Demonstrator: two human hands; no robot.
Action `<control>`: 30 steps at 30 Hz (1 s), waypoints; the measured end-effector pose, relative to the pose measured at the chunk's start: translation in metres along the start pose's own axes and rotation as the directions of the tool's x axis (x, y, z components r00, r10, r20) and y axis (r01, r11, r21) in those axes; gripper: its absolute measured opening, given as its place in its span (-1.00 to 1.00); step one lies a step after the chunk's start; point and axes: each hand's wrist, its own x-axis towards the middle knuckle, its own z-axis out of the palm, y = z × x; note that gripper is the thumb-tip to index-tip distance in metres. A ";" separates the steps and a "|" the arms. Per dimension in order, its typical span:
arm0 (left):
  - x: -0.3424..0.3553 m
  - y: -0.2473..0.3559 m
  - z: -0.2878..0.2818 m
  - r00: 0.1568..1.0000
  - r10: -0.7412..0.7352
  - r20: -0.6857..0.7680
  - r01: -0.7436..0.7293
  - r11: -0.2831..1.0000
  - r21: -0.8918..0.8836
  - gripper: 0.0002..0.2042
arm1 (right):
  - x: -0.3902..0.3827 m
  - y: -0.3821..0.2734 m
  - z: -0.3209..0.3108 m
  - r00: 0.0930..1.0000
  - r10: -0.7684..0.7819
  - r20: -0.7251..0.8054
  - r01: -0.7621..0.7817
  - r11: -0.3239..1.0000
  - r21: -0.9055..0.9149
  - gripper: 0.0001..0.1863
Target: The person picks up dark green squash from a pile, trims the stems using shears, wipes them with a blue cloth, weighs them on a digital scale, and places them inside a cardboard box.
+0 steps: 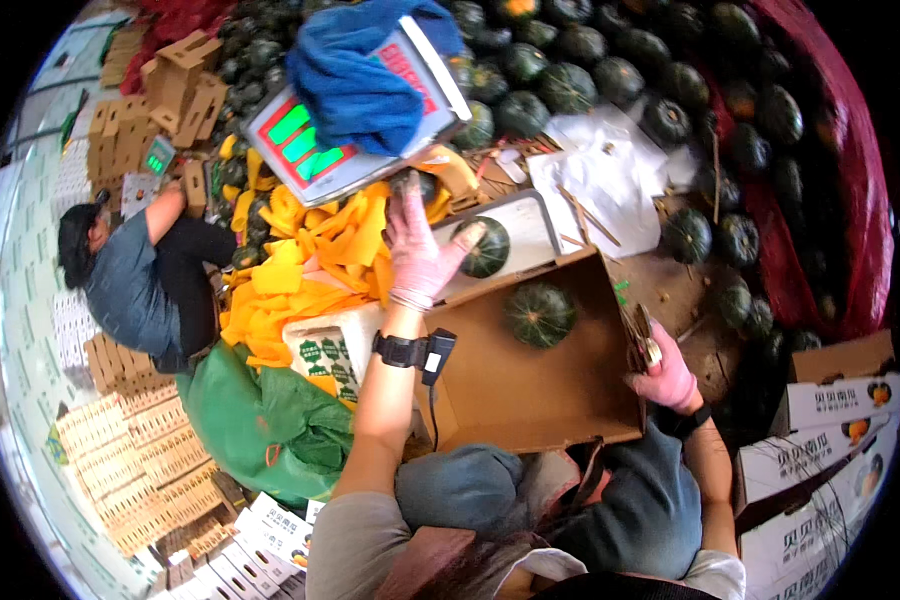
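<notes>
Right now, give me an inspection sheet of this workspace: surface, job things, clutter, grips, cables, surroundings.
Surface: brown ground, littered with scraps.
Job things: open carton holding one dark green squash; second squash appears to be on a pale tray.
Clutter: yellow-orange pieces heaped left of the tray; white sheet beyond it; blue cloth draped over a display unit.
Grips: left hand gloved, spread, thumb across second squash, contact unclear; right hand gloved, at carton's right edge.
Cables: black cable below the left wrist's device.
Surroundings: co-worker left; squash pile ahead; printed cartons right.
</notes>
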 end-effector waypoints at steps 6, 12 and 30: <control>-0.001 0.035 -0.009 0.996 0.044 -0.074 -0.037 0.995 0.096 0.08 | -0.025 0.007 0.005 0.985 -0.067 -0.162 0.082 0.992 0.091 -0.30; -0.012 0.042 -0.012 1.000 -0.013 -0.002 0.013 0.995 0.100 0.10 | -0.030 -0.031 0.012 0.988 -0.025 -0.151 0.035 0.997 0.062 -0.34; -0.013 -0.025 0.048 0.902 0.016 0.432 -0.046 0.997 0.059 -0.23 | -0.008 -0.010 0.031 0.979 -0.176 -0.104 0.163 0.979 -0.123 -0.59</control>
